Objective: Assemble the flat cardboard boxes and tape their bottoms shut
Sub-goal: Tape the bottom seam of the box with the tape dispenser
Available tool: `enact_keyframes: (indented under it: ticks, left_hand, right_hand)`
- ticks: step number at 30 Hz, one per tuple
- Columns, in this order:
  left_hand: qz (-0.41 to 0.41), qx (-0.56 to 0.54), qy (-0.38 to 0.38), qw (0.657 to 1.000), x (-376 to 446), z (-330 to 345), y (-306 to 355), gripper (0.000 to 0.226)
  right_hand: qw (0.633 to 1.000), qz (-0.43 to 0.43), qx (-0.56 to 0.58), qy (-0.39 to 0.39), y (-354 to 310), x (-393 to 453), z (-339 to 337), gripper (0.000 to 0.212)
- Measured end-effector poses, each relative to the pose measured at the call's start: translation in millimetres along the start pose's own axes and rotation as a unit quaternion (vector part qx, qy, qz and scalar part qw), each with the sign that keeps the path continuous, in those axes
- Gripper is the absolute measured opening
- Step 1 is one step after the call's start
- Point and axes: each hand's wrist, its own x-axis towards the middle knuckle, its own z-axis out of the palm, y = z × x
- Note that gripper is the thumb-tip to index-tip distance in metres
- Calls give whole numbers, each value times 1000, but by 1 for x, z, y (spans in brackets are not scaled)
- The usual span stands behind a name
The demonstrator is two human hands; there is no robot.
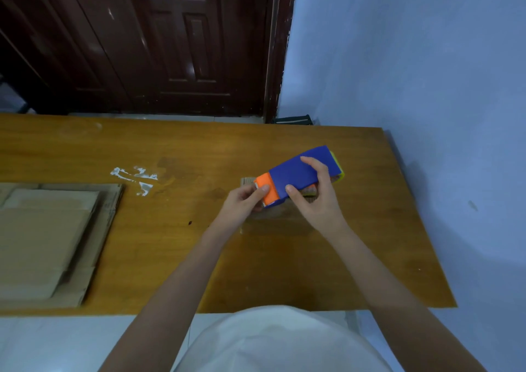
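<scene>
The right hand (316, 200) grips the blue body of the tape dispenser (299, 176) from above, thumb on the near side and fingers over the top, which keeps the tool steady above the counter (199, 149). The left hand (244, 203) pinches at the orange cutter end (266, 190), probably to free the tape's loose end before any sealing; the tape itself is too faint to see. A little cardboard shows beneath the dispenser, though what it belongs to is unclear. The flat cardboard boxes (42, 235) lie stacked well apart at the counter's left end, unfolded, within reach once the tape is ready.
</scene>
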Motion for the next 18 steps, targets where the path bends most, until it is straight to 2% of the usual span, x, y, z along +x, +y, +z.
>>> enact_keyframes:
  ticks: [5,10,15,18]
  left_hand:
    - [-20,-24,-3,1000,-1,1,4,31]
    - [-41,-81,10,996,1,-3,3,45]
    - [-62,-19,78,995,3,7,11,47]
    - [-43,20,103,994,2,15,10,41]
  right_hand:
    - [1000,-12,-14,23,-3,3,3,59]
    - [998,-1,37,48,-5,8,6,61]
    - [984,58,105,135,-6,7,21,71]
    - [972,78,118,187,-6,8,30,63]
